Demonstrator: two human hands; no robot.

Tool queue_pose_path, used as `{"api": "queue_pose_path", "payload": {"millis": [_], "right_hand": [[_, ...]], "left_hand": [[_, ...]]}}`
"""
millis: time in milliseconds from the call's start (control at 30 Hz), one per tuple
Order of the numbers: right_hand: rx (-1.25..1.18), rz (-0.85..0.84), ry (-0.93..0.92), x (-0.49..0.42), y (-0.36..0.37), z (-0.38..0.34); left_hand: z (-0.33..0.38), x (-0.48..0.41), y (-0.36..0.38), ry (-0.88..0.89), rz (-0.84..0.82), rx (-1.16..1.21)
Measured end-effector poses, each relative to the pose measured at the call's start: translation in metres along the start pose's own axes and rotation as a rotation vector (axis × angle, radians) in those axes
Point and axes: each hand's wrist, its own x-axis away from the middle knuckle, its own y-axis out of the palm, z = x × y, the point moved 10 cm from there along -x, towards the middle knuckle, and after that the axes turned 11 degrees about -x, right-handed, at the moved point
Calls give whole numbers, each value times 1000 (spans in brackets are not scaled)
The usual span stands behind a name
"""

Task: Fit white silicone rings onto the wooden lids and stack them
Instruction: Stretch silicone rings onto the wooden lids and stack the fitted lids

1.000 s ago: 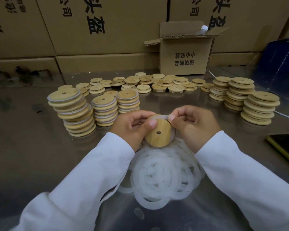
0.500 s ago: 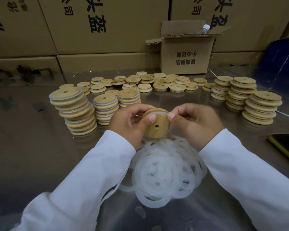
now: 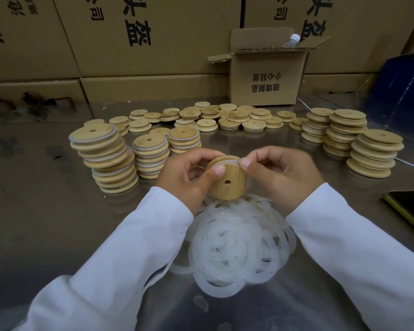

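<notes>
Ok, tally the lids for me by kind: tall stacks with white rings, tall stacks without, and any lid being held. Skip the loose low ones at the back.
Ringed stacks, on the left: 3
Bare stacks, on the right: 3
Held lid: 1
Total: 7

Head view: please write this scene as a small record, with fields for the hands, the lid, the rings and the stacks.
Left hand: grips the wooden lid
Right hand: pinches the silicone ring at the lid's upper edge
Wooden lid: tilted, held above the ring pile
Ring pile: loose white rings on the table, below the hands
Left stacks: lids with white rings fitted
Right stacks: lids with no rings visible
Back: loose lids, open carton
</notes>
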Motion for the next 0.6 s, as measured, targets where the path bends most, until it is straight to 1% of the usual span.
{"api": "queue_pose_path", "payload": {"millis": [200,367,467,600], "right_hand": [[-17,-21,-14,0,3,-2],[40,-6,-10,0,1,-1],[94,-7,-8,0,1,0],[141,-27,3,0,3,2]], "left_hand": [[-10,1,1,-83,16,86],[-18,2,6,-173,-4,139],[-22,3,7,-213,17,152],[-22,3,2,-221,60,132]]}}
